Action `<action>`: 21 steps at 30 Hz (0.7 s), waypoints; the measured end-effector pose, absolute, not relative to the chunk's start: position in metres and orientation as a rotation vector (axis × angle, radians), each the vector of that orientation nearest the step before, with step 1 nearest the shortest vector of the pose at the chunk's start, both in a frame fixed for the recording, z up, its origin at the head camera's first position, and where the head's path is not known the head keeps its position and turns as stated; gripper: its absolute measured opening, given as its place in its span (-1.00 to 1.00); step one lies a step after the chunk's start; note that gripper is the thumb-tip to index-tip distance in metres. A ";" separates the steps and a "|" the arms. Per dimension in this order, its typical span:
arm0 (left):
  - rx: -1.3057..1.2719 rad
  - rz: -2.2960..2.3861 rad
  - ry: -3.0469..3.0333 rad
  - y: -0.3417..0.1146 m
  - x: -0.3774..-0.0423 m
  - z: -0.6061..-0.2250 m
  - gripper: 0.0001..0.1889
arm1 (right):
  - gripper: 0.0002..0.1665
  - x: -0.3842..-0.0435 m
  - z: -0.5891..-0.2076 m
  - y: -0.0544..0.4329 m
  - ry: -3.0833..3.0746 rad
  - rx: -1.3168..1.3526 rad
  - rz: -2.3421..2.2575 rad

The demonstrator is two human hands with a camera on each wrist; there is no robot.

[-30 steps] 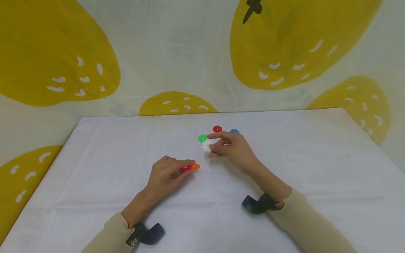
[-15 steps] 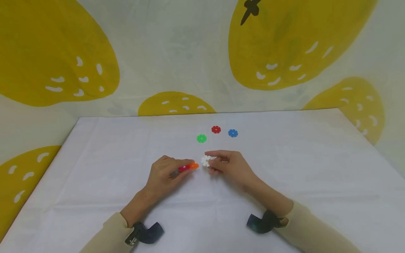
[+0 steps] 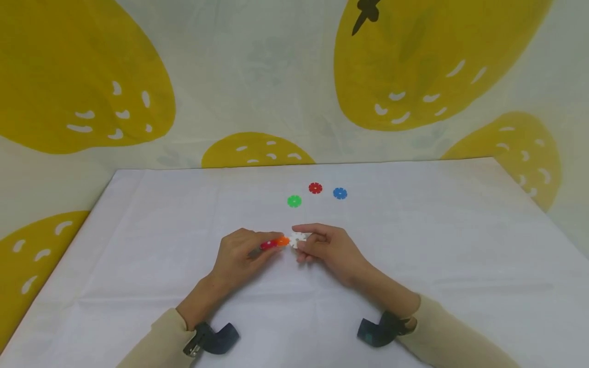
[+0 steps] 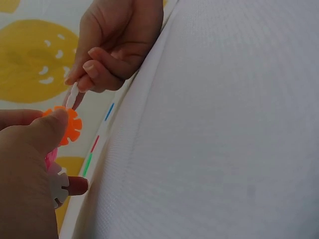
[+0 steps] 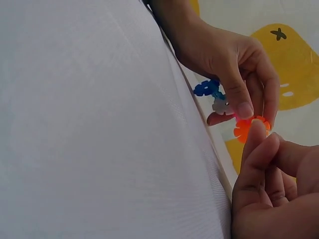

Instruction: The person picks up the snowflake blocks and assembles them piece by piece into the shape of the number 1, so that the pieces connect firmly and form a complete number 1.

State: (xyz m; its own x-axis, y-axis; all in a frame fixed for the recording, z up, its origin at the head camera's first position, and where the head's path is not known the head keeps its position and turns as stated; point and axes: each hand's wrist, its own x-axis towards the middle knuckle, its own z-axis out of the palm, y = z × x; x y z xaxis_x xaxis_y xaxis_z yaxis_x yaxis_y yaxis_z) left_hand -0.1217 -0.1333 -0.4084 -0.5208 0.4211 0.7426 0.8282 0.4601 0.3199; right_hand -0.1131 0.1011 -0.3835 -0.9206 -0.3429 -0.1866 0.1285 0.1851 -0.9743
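My left hand [image 3: 239,253] pinches a short chain of plastic snowflake discs between thumb and fingers. An orange disc [image 3: 282,241] forms its right end, with a pink disc [image 3: 268,245] behind it. Farther along, the right wrist view shows a pale disc [image 5: 221,106] and a blue disc [image 5: 204,88], mostly hidden by the hand in the head view. Between thumb and fingertips of my right hand [image 3: 338,253] is a white snowflake disc [image 3: 297,238]. Its edge meets the orange disc's rim, turned across it; how deeply the slots engage cannot be seen.
Beyond the hands, a green disc [image 3: 294,201], a red disc [image 3: 315,188] and a blue loose disc [image 3: 340,193] lie flat on the white tablecloth [image 3: 161,204]. A patterned cloth [image 3: 257,76] hangs behind the table's far edge.
My right hand has brought the white disc from beside the green one toward me and left, up to the orange disc. The left hand has stayed nearly still.
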 end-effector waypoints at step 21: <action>-1.115 -0.926 -2.102 -0.133 -0.121 -0.409 -0.68 | -0.52 -0.114 -0.386 0.103 1.953 -0.203 -1.871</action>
State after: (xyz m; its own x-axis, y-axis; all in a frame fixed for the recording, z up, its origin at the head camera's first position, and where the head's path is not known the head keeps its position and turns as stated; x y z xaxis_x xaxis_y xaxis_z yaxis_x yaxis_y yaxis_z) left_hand -0.1208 -0.1328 -0.4091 -0.4824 0.4571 0.7472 0.8598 0.4100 0.3043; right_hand -0.1142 0.1033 -0.3863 -0.8983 -0.3904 -0.2013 0.1844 0.0809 -0.9795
